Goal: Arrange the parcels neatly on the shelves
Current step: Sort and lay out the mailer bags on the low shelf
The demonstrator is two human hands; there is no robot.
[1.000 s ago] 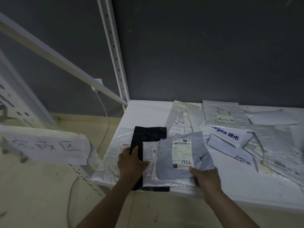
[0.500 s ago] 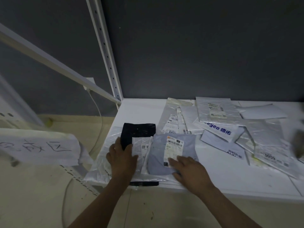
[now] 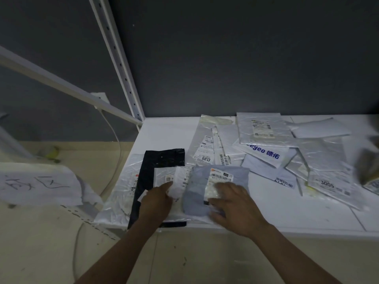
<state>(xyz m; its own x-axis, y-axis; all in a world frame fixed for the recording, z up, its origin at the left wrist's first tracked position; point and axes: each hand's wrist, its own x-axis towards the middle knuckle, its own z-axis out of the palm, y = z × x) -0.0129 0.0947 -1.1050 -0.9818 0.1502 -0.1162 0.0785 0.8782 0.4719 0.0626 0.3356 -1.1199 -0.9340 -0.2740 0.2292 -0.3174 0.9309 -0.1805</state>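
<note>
A grey-blue parcel [image 3: 200,193] with a white label lies on a small stack at the front left of the white shelf [image 3: 168,134]. My right hand [image 3: 233,206] rests flat on it, fingers spread over the label. Left of it, a clear white parcel [image 3: 176,179] overlaps a black parcel [image 3: 160,160]. My left hand [image 3: 159,201] presses on these two with fingers extended. A translucent bag [image 3: 121,191] lies underneath, hanging over the shelf's left edge.
Several white and silver mailers [image 3: 264,144] lie scattered over the shelf's middle and right. A white upright post [image 3: 121,74] stands at the back left corner. A paper sign [image 3: 39,183] hangs at the left. Something blurred [image 3: 369,169] sits at the right edge.
My right hand released the grey-blue parcel's corner and moved on top of it, then slid slightly toward the front edge. My left hand shifted right onto the clear parcel.
</note>
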